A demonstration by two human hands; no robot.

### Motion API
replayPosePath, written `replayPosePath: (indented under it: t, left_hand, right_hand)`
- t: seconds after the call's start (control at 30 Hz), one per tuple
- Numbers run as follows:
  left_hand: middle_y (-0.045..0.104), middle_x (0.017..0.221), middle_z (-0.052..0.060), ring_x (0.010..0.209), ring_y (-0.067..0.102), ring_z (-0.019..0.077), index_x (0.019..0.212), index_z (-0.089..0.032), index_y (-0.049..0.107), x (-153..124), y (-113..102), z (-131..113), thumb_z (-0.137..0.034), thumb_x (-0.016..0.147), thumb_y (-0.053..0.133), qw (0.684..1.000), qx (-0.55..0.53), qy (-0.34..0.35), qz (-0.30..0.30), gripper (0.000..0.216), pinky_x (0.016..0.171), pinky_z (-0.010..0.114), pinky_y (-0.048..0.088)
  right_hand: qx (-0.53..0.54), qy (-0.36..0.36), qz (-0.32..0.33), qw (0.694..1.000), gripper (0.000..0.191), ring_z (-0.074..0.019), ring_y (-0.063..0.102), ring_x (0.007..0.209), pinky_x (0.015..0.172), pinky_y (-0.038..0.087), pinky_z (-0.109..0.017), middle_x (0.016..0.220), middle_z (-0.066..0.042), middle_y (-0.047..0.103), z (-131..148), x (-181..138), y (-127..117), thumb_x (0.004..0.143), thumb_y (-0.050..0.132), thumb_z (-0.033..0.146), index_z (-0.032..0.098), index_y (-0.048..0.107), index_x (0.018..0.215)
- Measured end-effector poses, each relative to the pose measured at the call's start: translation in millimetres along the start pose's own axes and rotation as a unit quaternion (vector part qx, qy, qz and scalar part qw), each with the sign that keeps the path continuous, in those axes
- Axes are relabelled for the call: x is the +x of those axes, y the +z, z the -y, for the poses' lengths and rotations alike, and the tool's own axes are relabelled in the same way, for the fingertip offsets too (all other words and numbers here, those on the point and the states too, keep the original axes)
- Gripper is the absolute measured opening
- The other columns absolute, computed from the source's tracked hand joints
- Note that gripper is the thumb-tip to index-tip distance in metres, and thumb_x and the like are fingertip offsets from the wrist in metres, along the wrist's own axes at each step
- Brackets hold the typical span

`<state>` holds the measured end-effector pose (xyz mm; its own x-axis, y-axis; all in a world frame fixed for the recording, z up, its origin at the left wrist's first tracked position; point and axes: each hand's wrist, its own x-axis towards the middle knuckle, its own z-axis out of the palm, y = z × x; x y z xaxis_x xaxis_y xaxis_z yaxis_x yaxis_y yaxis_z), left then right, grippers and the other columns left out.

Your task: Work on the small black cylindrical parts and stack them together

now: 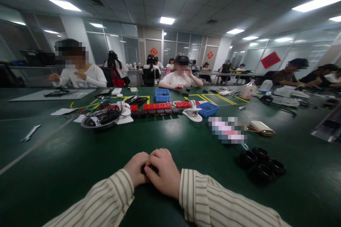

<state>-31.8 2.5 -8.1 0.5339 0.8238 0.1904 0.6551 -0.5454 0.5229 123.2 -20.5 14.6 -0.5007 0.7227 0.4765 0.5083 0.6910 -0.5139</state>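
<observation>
My left hand [136, 167] and my right hand [165, 173] meet low in the middle of the view, just above the green table top. Their fingers are closed together around a small black object [144, 169]. Most of it is covered by the fingers, so its kind is not clear. The right hand overlaps the left hand's fingertips. Off to the right lie several black, hollow round parts [262, 165], grouped close together and apart from my hands.
A metal bowl of cables [99, 122], red and black power strips [157, 106], a white clip stand [193, 112] and blue bins [162, 95] [207, 109] stand across the table. A wrench [31, 133] lies left, a cream power bank [262, 127] right. People sit opposite.
</observation>
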Motion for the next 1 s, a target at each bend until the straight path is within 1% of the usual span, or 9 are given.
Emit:
replayPosePath:
  t: [0.1,0.2,0.3,0.47,0.53,0.6,0.7,0.83,1.0]
  left_hand:
    - [0.058,0.073,0.001,0.075,0.054,0.0177,0.063,-0.017,0.054,-0.3,-4.0,5.3,-0.024,0.061,0.058,1.0,-0.009,0.017,0.02,0.008,0.073,0.027,0.042]
    - [0.058,0.073,0.0,0.076,0.055,0.0178,0.065,-0.016,0.056,0.2,-1.0,10.9,-0.021,0.059,0.059,0.999,-0.017,0.022,0.02,0.008,0.075,0.028,0.042]
    - [0.058,0.078,0.002,0.08,0.055,0.0195,0.073,-0.016,0.058,-0.1,4.2,13.0,-0.021,0.057,0.06,1.0,-0.019,0.009,-0.003,0.017,0.078,0.031,0.043]
    - [0.055,0.091,0.006,0.092,0.05,0.0251,0.09,-0.017,0.058,-1.7,8.0,5.8,-0.032,0.055,0.065,1.0,0.019,0.012,-0.02,0.039,0.086,0.038,0.04]
    - [0.055,0.096,0.006,0.095,0.049,0.0268,0.097,-0.018,0.057,-1.5,9.5,2.2,-0.036,0.051,0.067,0.999,0.043,-0.003,-0.025,0.05,0.089,0.04,0.038]
    - [0.054,0.103,0.008,0.1,0.047,0.028,0.104,-0.018,0.053,-0.7,11.3,0.1,-0.036,0.051,0.068,0.997,0.065,-0.024,-0.044,0.058,0.093,0.042,0.035]
    - [0.054,0.102,0.008,0.1,0.047,0.0275,0.1,-0.018,0.053,1.2,11.9,-0.2,-0.035,0.053,0.066,0.994,0.082,-0.049,-0.057,0.052,0.093,0.042,0.035]
    - [0.055,0.088,0.005,0.088,0.05,0.0232,0.081,-0.018,0.053,2.2,7.2,0.3,-0.025,0.057,0.06,0.995,0.069,-0.061,-0.04,0.026,0.081,0.036,0.042]
    - [0.055,0.087,0.005,0.089,0.05,0.0232,0.073,-0.017,0.053,0.2,2.7,-1.4,-0.022,0.055,0.061,0.998,0.023,-0.036,-0.048,0.02,0.08,0.035,0.042]
  right_hand:
    - [0.043,-0.034,-0.01,0.998,0.004,-0.0137,0.05,0.079,0.085,0.033,-0.033,0.077,0.0,0.056,0.6,-1.4,-2.3,0.076,0.054,0.014,0.018,0.054,0.076]
    - [0.075,-0.053,-0.003,0.996,0.014,-0.0132,0.052,0.08,0.095,0.028,-0.036,0.08,0.0,0.058,1.5,-3.3,-3.1,0.078,0.045,0.009,0.019,0.053,0.085]
    - [0.113,-0.063,0.015,0.992,0.024,-0.0148,0.051,0.087,0.092,0.034,-0.035,0.089,-0.003,0.058,1.0,-3.9,-2.5,0.076,0.039,0.005,0.018,0.052,0.092]
    - [0.177,-0.052,0.011,0.983,0.042,-0.0162,0.046,0.097,0.088,0.039,-0.032,0.102,-0.007,0.051,-2.8,-1.6,-0.8,0.065,0.037,-0.001,0.016,0.049,0.101]
    - [0.181,-0.041,0.011,0.983,0.04,-0.0164,0.045,0.097,0.089,0.038,-0.033,0.102,-0.006,0.051,-3.2,-0.9,-0.9,0.067,0.038,0.0,0.017,0.048,0.101]
    - [0.163,-0.031,0.013,0.986,0.031,-0.0173,0.044,0.096,0.089,0.037,-0.035,0.102,-0.005,0.051,-2.2,-0.5,-1.3,0.073,0.042,0.005,0.017,0.048,0.101]
    - [0.097,0.008,0.004,0.995,0.018,-0.0187,0.043,0.094,0.086,0.036,-0.036,0.099,-0.006,0.049,0.8,-0.2,-1.2,0.079,0.05,0.017,0.017,0.049,0.097]
    - [0.013,0.082,-0.012,0.997,0.012,-0.019,0.042,0.088,0.08,0.036,-0.035,0.091,-0.004,0.047,3.0,0.5,0.5,0.075,0.057,0.018,0.017,0.05,0.085]
    - [0.023,0.058,-0.013,0.998,0.01,-0.018,0.042,0.084,0.077,0.035,-0.033,0.086,-0.003,0.049,1.2,-0.2,1.7,0.072,0.051,0.01,0.018,0.049,0.078]
